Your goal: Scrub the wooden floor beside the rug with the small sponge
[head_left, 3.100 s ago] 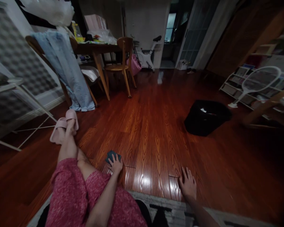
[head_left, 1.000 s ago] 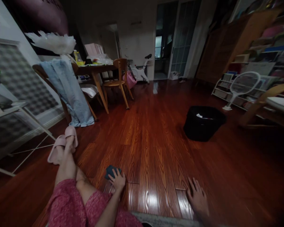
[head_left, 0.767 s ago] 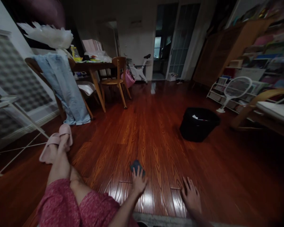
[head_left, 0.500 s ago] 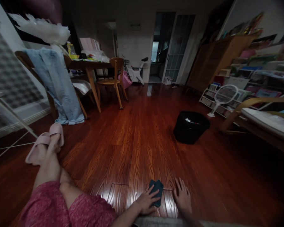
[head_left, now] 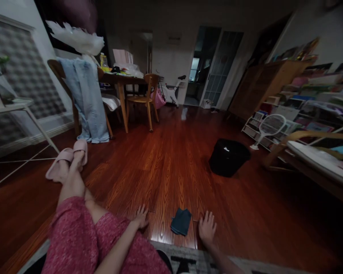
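Note:
A dark teal folded cloth (head_left: 181, 222) lies on the wooden floor (head_left: 160, 171), between my two hands and touched by neither. To its left, beside the pink-red garment over my legs, my left hand (head_left: 141, 217) rests with fingers apart, holding nothing. Just right of the cloth, my right hand (head_left: 207, 227) is palm down on the floor, its fingers spread and empty.
A black bin (head_left: 229, 161) with something white in it stands ahead to the right. My crossed legs in pink slippers (head_left: 60, 158) stretch left. Jeans (head_left: 88, 102) hang on a chair by a table. A patterned rug edge (head_left: 185, 253) lies in front.
My left hand has let go of the cloth and moved left to the floor. The cloth stays on the floor; my right hand remains beside it. The view has shifted slightly.

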The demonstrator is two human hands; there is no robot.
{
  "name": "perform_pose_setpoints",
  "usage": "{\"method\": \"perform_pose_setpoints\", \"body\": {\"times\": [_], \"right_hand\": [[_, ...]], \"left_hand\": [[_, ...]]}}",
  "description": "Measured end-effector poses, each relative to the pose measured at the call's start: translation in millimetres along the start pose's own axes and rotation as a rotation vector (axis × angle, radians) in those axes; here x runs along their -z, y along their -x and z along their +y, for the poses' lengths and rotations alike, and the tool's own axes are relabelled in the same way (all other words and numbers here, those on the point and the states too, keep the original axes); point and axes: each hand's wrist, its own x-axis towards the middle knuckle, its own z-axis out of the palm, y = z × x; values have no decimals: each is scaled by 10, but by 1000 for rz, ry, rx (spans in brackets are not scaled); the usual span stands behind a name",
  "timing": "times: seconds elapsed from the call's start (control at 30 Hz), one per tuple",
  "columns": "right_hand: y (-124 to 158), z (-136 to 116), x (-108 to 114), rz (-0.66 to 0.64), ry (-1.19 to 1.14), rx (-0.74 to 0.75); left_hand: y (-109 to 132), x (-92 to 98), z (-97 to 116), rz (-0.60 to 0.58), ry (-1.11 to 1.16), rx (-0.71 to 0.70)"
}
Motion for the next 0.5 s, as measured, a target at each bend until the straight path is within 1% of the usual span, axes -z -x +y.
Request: {"method": "perform_pose_setpoints", "body": {"times": [0.03,0.07,0.17,0.23,0.27,0.3,0.37,0.43,0.5], "right_hand": [[82,-181,-60,-15,-35,36],[185,-377,-123,-53,-64,104],[542,-941,-278,-237,-75,333],[713,-1177,-298,-335,-25,406],[749,-1227,-276,-367,3,428],[748,-1226,-237,-387,26,444],[653,-1079,-128,-396,56,464],[491,-778,-16,-354,80,431],[339,-391,71,-258,101,314]], "left_hand": [[13,-7,-9,-6,3,-3],[18,-15,2,-10,3,-13],[18,-34,83,-21,-11,-42],[28,-38,118,-21,-22,-52],[38,-37,121,-20,-25,-57],[50,-33,116,-20,-27,-63],[75,-20,94,-21,-26,-75],[90,-8,74,-25,-23,-80],[88,-4,71,-24,-17,-80]]}}
